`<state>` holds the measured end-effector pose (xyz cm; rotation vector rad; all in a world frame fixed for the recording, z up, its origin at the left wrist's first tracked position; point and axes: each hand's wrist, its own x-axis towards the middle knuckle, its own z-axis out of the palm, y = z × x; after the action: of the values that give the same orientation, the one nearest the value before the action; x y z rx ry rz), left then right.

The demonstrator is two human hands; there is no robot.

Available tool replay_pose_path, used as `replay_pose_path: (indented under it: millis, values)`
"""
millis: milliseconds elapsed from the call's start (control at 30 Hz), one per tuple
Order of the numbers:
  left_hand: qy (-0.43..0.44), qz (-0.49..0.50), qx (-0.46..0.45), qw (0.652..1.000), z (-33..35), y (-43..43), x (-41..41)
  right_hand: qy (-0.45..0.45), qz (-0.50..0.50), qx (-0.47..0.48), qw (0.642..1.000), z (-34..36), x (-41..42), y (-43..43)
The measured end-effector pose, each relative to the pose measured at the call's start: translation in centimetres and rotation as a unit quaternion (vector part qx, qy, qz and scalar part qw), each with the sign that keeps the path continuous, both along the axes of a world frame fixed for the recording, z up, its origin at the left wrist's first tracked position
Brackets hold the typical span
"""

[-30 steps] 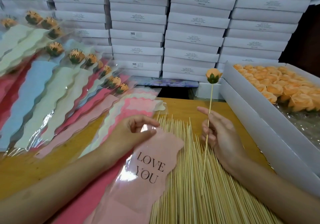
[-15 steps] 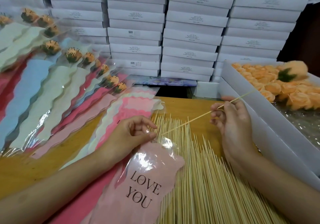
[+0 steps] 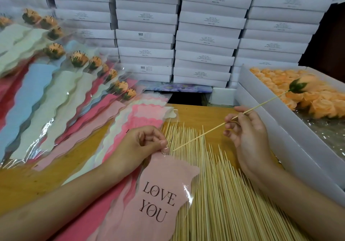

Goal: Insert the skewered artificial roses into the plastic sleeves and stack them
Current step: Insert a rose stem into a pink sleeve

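My right hand (image 3: 244, 129) pinches the wooden skewer (image 3: 209, 131) of an orange artificial rose (image 3: 303, 84). The rose head hangs over the box on the right, and the skewer's bare tip points at the mouth of a pink "LOVE YOU" plastic sleeve (image 3: 158, 196). My left hand (image 3: 139, 143) pinches the top edge of that sleeve. The sleeve lies on a stack of empty pink and cream sleeves (image 3: 141, 114). Finished sleeved roses (image 3: 78, 60) lie fanned out in a row at the left.
A bed of loose bamboo skewers (image 3: 220, 194) covers the wooden table (image 3: 197, 114) between my arms. A white box of orange rose heads (image 3: 317, 102) stands at the right. Stacked white cartons (image 3: 205, 35) wall off the back.
My right hand has tipped the skewered rose from upright down to the right, bringing the skewer's tip close to the sleeve mouth. My left hand has stayed on the sleeve.
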<state>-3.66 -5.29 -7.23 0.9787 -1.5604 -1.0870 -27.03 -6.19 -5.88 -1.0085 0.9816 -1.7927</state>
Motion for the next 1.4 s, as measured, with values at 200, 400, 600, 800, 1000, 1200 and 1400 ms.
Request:
replay_pose_path:
  millis: [200,400,600,800,1000,1200,1400]
  values:
    - [-0.017,-0.007,-0.02,1.0,-0.3,-0.2,0.1,0.009,0.062,0.034,0.997,-0.5,0.4,0.2]
    - [0.012,-0.014,-0.016,1.0,0.0,-0.1,-0.1,0.057,0.114,0.038,0.991,-0.3,1.2,1.0]
    - [0.044,-0.029,-0.008,0.999,0.1,0.0,0.1,0.152,0.181,0.053,0.97,-0.3,2.0,1.8]
    - [0.033,-0.013,-0.012,0.999,0.3,0.1,0.1,0.189,0.234,0.086,0.95,-0.7,2.5,2.2]
    - [0.067,-0.008,-0.003,0.998,0.0,-0.1,0.1,0.183,0.281,0.113,0.936,-1.0,3.0,2.4]
    - [0.036,-0.037,0.015,0.999,0.4,0.4,0.5,0.172,0.259,0.117,0.943,-1.2,2.7,2.1]
    - [0.05,-0.133,0.173,0.975,0.2,0.6,0.9,0.121,0.192,0.111,0.968,-1.3,2.1,1.3]
